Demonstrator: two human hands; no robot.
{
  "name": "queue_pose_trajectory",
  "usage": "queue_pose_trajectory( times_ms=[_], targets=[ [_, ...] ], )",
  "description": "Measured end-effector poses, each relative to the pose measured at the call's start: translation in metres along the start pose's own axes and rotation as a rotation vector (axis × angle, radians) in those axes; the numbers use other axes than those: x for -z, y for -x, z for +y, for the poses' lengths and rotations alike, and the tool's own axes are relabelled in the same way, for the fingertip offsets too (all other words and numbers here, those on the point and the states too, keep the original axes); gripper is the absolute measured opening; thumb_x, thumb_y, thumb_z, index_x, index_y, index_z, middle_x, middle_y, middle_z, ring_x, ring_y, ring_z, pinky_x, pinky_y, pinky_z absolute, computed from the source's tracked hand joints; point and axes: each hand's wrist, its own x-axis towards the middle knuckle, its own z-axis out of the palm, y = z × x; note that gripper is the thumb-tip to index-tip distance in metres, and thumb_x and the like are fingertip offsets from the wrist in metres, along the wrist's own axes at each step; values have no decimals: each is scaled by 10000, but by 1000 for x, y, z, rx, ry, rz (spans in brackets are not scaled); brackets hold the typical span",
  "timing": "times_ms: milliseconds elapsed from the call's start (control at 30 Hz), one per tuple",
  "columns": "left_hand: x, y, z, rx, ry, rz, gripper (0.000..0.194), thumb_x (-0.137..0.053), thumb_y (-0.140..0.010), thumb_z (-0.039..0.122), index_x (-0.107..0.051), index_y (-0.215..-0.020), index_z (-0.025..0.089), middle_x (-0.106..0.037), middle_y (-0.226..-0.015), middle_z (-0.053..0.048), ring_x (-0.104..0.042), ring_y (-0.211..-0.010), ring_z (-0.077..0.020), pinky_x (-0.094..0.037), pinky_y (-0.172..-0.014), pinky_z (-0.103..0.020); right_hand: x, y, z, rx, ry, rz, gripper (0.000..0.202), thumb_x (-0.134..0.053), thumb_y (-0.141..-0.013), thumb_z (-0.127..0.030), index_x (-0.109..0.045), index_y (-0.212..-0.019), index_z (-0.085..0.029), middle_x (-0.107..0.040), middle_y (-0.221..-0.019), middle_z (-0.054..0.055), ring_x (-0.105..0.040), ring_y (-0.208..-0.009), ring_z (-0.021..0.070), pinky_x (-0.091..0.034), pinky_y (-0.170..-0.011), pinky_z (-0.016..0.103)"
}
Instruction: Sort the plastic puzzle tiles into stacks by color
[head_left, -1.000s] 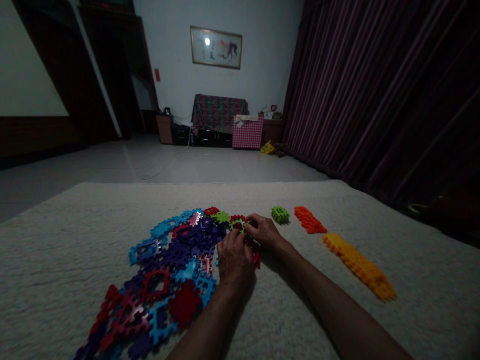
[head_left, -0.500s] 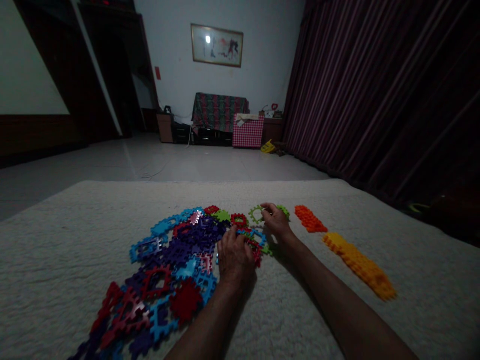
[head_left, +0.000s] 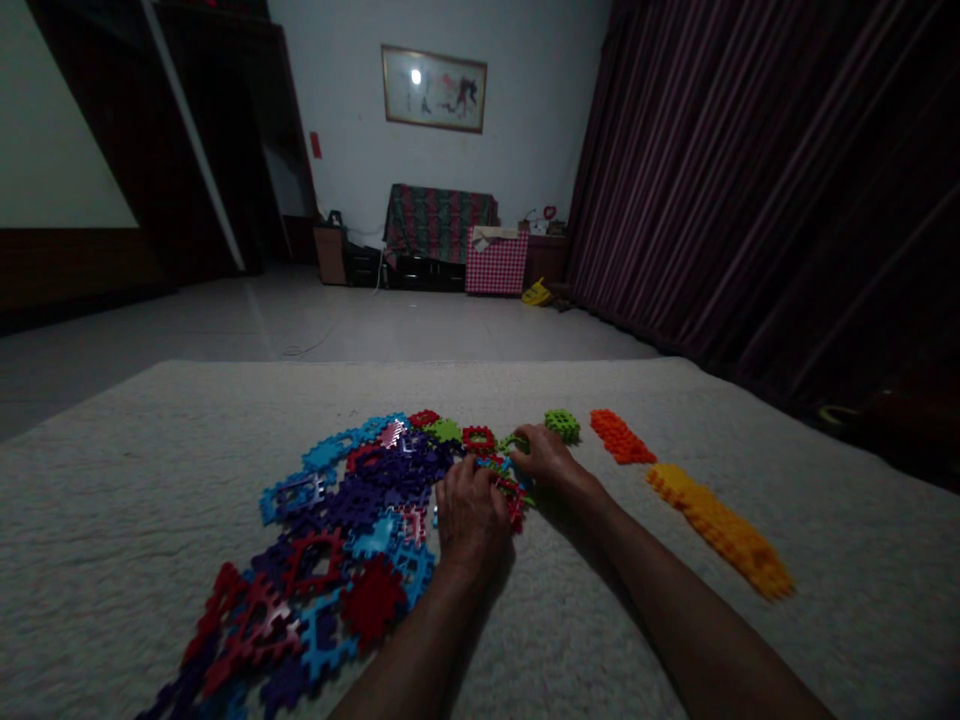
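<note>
My left hand [head_left: 472, 515] lies palm down on the right side of a pile of toothed plastic pieces. Its fingers stretch forward over red and blue pieces, and the palm's underside is hidden. Just ahead and to the right, my right hand [head_left: 546, 455] pinches a light-green toothed frame piece [head_left: 513, 441] at its fingertips, low over the pile's edge. Beside the left fingertips lies a red frame piece [head_left: 478, 438]. Purple pieces [head_left: 401, 480] fill the pile's middle. Beyond the right hand sits a separate green stack [head_left: 562, 426].
An orange row of pieces [head_left: 621, 437] and a longer yellow row [head_left: 718, 530] lie to the right on the pale quilted cover [head_left: 225, 400]. A red solid piece [head_left: 373, 600] and blue pieces [head_left: 327, 640] spread toward the near left. Purple curtains [head_left: 690, 170] hang at right.
My right hand has moved slightly left and down with the green frame piece, which now looks tilted. The green stack is now more exposed. My left hand has stayed in place.
</note>
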Motion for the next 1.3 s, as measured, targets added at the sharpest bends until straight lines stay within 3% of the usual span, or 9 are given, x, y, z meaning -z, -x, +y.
queue_pose_trajectory(
  times_ms=[333, 633, 800, 967, 1133, 1300],
  targets=[
    [-1, 0, -2, -24, 14, 3, 260, -468, -907, 143, -710, -974, 214, -641, -1340, -81, -539, -1269, -262, -388, -1082, -443, -10, -1, -5, -59, 43, 95, 262, -737, -731, -306, -759, -950, -165, -733, -929, 106, -663, -864, 213, -491, -806, 289],
    [-1, 0, -2, -33, 9, 0, 269, -463, -901, 131, -712, -954, 218, -649, -1310, -78, -560, -1226, -259, -408, -1034, -434, 0, 0, -6, -44, 25, -11, 292, -751, -674, -237, -760, -959, -178, -732, -928, 93, -667, -864, 221, -496, -796, 294],
    [-2, -1, -3, -43, -4, 1, 251, -483, -891, 139, -712, -946, 224, -658, -1271, -76, -567, -1198, -259, -414, -1010, -419, 10, -6, -2, -83, -70, 177, 331, -710, -720, -271, -745, -1035, -177, -718, -983, 107, -663, -897, 234, -507, -821, 323],
    [-3, 0, -4, -46, -17, 10, 259, -468, -902, 140, -707, -949, 230, -658, -1263, -73, -567, -1199, -254, -413, -1001, -412, 29, -19, 33, -108, -119, 500, 306, -680, -766, -375, -730, -998, -181, -701, -1009, 123, -643, -953, 255, -516, -881, 374],
    [-2, -1, -2, -46, -29, 1, 237, -481, -892, 132, -696, -923, 226, -664, -1260, -68, -570, -1193, -252, -414, -989, -407, 24, -20, 65, -169, -82, 545, 253, -671, -774, -383, -715, -900, -169, -705, -959, 141, -649, -959, 280, -513, -901, 415],
    [-1, -1, -3, -47, -18, -2, 249, -477, -898, 132, -703, -942, 225, -659, -1271, -71, -569, -1195, -253, -409, -990, -415, 12, -16, 73, -175, -45, 522, 247, -653, -788, -381, -699, -896, -164, -698, -938, 150, -646, -954, 297, -504, -909, 443]
  ],
)
